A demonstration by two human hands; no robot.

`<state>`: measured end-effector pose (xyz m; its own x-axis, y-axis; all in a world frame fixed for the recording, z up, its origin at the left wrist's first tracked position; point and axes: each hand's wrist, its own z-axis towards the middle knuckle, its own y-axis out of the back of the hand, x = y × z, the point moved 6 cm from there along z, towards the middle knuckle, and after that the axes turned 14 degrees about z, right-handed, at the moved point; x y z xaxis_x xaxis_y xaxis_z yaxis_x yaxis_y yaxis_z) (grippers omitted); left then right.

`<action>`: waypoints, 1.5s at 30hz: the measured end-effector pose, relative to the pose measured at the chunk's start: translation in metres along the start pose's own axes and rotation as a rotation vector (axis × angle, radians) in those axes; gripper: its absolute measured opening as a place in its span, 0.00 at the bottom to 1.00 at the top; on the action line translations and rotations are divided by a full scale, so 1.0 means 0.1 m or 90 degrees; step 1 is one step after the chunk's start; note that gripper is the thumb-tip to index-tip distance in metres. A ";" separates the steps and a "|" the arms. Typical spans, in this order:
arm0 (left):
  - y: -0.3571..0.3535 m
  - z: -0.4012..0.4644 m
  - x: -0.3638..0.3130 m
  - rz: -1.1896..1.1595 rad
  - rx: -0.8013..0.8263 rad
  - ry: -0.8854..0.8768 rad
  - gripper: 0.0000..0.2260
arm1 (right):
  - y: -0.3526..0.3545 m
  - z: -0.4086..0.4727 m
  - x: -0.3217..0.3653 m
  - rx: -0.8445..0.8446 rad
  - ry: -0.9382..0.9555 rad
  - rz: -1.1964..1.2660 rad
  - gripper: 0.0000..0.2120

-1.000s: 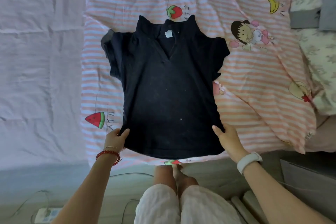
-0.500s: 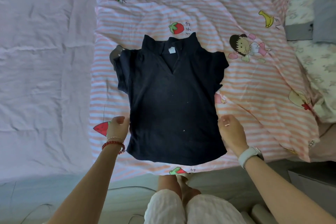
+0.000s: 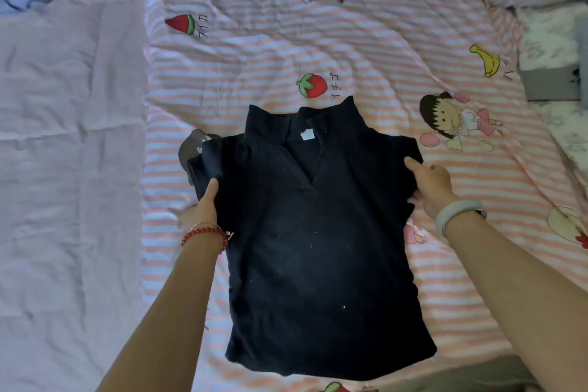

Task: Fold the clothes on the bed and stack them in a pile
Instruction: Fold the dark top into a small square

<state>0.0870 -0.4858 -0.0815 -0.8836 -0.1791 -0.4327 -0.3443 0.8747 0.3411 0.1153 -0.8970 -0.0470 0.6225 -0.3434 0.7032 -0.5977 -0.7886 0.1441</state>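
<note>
Navy shirt [image 3: 318, 232] lies flat; left hand [image 3: 203, 200] and right hand [image 3: 432, 184] pinch its sleeves; next, seemingly, fold both inward.

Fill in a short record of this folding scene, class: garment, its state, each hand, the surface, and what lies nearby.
garment: dark shirt, collared with a V-neck
state: spread flat, front up, not yet folded
left hand: left hand holds the shirt below its sleeve
right hand: right hand holds the other sleeve's edge
surface: pink striped sheet with cartoon prints
nearby: grey fabric peeking from under the left sleeve
</note>
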 end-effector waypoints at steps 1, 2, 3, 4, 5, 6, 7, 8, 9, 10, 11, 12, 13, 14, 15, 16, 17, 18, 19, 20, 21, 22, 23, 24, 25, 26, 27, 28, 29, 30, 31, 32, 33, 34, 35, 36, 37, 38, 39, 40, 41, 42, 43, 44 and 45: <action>0.00 0.01 -0.03 -0.007 0.012 -0.012 0.27 | -0.02 0.01 0.01 0.023 -0.029 0.026 0.13; 0.02 0.00 -0.06 -0.016 0.023 -0.029 0.19 | -0.03 0.00 0.01 0.045 -0.043 0.031 0.08; 0.03 -0.01 -0.10 -0.015 0.038 -0.047 0.13 | -0.05 -0.01 0.01 0.065 -0.052 0.038 0.05; 0.03 -0.04 -0.14 -0.013 0.049 -0.065 0.10 | -0.06 -0.03 0.01 0.085 -0.063 0.045 0.04; 0.04 -0.06 -0.19 -0.010 0.046 -0.094 0.07 | -0.07 -0.05 0.02 0.103 -0.075 0.056 0.03; 0.07 -0.09 -0.27 0.016 0.010 -0.140 0.06 | -0.07 -0.06 0.03 0.111 -0.081 0.066 0.03; 0.11 -0.14 -0.34 0.073 -0.061 -0.201 0.07 | -0.07 -0.07 0.05 0.109 -0.075 0.081 0.03; 0.14 -0.22 -0.41 0.149 -0.149 -0.274 0.09 | -0.06 -0.07 0.09 0.096 -0.050 0.102 0.03; 0.14 -0.35 -0.49 0.228 -0.239 -0.355 0.10 | -0.02 -0.07 0.13 0.063 0.001 0.105 0.04; 0.10 -0.52 -0.54 0.285 -0.299 -0.432 0.12 | 0.03 -0.10 0.20 0.013 0.082 0.064 0.05; -0.01 -0.68 -0.56 0.328 -0.309 -0.515 0.13 | 0.05 -0.16 0.28 -0.042 0.186 -0.005 0.06; -0.18 -0.80 -0.54 0.396 -0.269 -0.587 0.14 | 0.02 -0.28 0.36 -0.076 0.289 -0.073 0.08; -0.40 -0.88 -0.46 0.494 -0.196 -0.628 0.15 | -0.08 -0.41 0.41 -0.060 0.359 -0.120 0.10; -0.60 -0.92 -0.36 0.584 -0.119 -0.639 0.18 | -0.24 -0.51 0.40 0.012 0.386 -0.145 0.11; -0.74 -0.94 -0.26 0.639 -0.059 -0.634 0.20 | -0.43 -0.59 0.35 0.117 0.373 -0.149 0.12; -0.80 -0.95 -0.22 0.653 -0.036 -0.630 0.20 | -0.58 -0.66 0.25 0.218 0.321 -0.138 0.12; -0.80 -0.97 -0.22 0.628 -0.041 -0.638 0.20 | -0.67 -0.71 0.16 0.283 0.274 -0.112 0.11; -0.78 -0.99 -0.25 0.595 -0.068 -0.664 0.18 | -0.70 -0.75 0.14 0.302 0.274 -0.084 0.10; -0.75 -0.99 -0.29 0.582 -0.109 -0.695 0.18 | -0.67 -0.78 0.15 0.286 0.316 -0.067 0.09; -0.72 -0.96 -0.32 0.598 -0.156 -0.718 0.19 | -0.62 -0.80 0.16 0.257 0.369 -0.070 0.11; -0.71 -0.91 -0.34 0.637 -0.198 -0.728 0.20 | -0.59 -0.81 0.14 0.236 0.422 -0.104 0.13; -0.73 -0.86 -0.34 0.693 -0.222 -0.731 0.22 | -0.59 -0.82 0.09 0.233 0.472 -0.182 0.16; -0.77 -0.80 -0.34 0.756 -0.219 -0.725 0.24 | -0.64 -0.83 0.00 0.248 0.511 -0.309 0.20; -0.83 -0.72 -0.33 0.828 -0.195 -0.714 0.26 | -0.72 -0.81 -0.16 0.280 0.526 -0.481 0.23; -0.90 -0.63 -0.30 0.913 -0.158 -0.693 0.27 | -0.79 -0.75 -0.34 0.308 0.523 -0.660 0.25; -0.98 -0.53 -0.26 0.996 -0.123 -0.672 0.27 | -0.84 -0.69 -0.50 0.325 0.523 -0.816 0.26; -1.05 -0.43 -0.23 1.056 -0.096 -0.653 0.26 | -0.88 -0.64 -0.59 0.335 0.518 -0.920 0.27; -1.09 -0.38 -0.23 1.086 -0.077 -0.637 0.26 | -0.91 -0.62 -0.61 0.336 0.510 -0.954 0.26; -1.10 -0.38 -0.28 1.063 -0.072 -0.645 0.25 | -0.94 -0.62 -0.54 0.324 0.524 -0.933 0.25; -1.08 -0.43 -0.40 0.990 -0.086 -0.684 0.23 | -0.99 -0.65 -0.39 0.293 0.581 -0.869 0.24; -1.04 -0.49 -0.54 0.888 -0.117 -0.745 0.19 | -1.03 -0.68 -0.20 0.254 0.650 -0.795 0.21; -0.99 -0.54 -0.68 0.818 -0.153 -0.797 0.16 | -1.05 -0.68 0.00 0.210 0.723 -0.732 0.17; -0.94 -0.54 -0.81 0.782 -0.186 -0.825 0.16 | -1.06 -0.64 0.17 0.186 0.768 -0.695 0.14; -0.90 -0.48 -0.94 0.782 -0.197 -0.813 0.20 | -1.10 -0.55 0.30 0.191 0.767 -0.699 0.14; -0.87 -0.38 -1.07 0.797 -0.184 -0.765 0.26 | -1.15 -0.41 0.41 0.218 0.717 -0.739 0.20; -0.87 -0.25 -1.17 0.811 -0.143 -0.695 0.33 | -1.21 -0.24 0.49 0.257 0.640 -0.792 0.29; -0.88 -0.13 -1.25 0.808 -0.084 -0.618 0.40 | -1.24 -0.09 0.54 0.294 0.556 -0.828 0.38; -0.90 -0.03 -1.30 0.779 -0.009 -0.545 0.44 | -1.28 0.02 0.59 0.331 0.466 -0.839 0.44; -0.94 0.04 -1.35 0.723 0.065 -0.492 0.46 | -1.32 0.09 0.63 0.369 0.390 -0.816 0.47; -0.97 0.09 -1.38 0.653 0.127 -0.453 0.46 | -1.37 0.13 0.65 0.406 0.339 -0.769 0.48; -1.00 0.11 -1.41 0.598 0.175 -0.421 0.44 | -1.40 0.15 0.65 0.434 0.298 -0.720 0.46; -1.02 0.11 -1.43 0.575 0.213 -0.400 0.40 | -1.43 0.15 0.65 0.455 0.263 -0.673 0.40; -1.04 0.10 -1.44 0.588 0.240 -0.397 0.33 | -1.45 0.16 0.65 0.467 0.243 -0.636 0.33; -1.06 0.08 -1.45 0.618 0.253 -0.410 0.27 | -1.46 0.14 0.64 0.475 0.237 -0.610 0.28; -1.07 0.03 -1.45 0.641 0.250 -0.429 0.22 | -1.46 0.13 0.65 0.477 0.240 -0.592 0.24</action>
<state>0.2533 -0.5517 -0.0580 -0.3228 0.8015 -0.5035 0.6010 0.5845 0.5451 0.2498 -0.8106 -0.0312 0.3974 0.5675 0.7211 0.5014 -0.7924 0.3474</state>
